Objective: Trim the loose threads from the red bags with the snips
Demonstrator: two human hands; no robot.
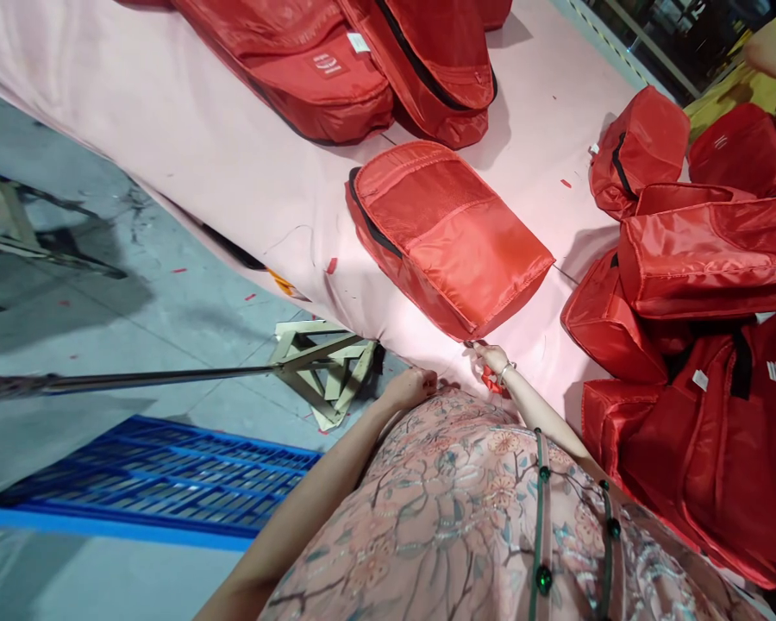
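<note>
A red backpack (pixel 453 233) lies on the pink-covered table, its bottom corner turned towards me. My right hand (pixel 490 355), with a bracelet at the wrist, is closed at that corner. A small dark tip shows at its fingertips and a red loop below the palm, like a small red-handled tool, though its kind is unclear. My left hand (pixel 415 388) is curled at the table's edge, just in front of my patterned clothing and apart from the backpack. Whatever its fingers may hold is hidden.
More red backpacks (pixel 336 69) lie at the back, and a pile of them (pixel 704 250) stands on the right. A person in yellow (pixel 730 82) is at the far right. A blue plastic pallet (pixel 161 474) and a table leg frame (pixel 327 371) are at floor level on the left.
</note>
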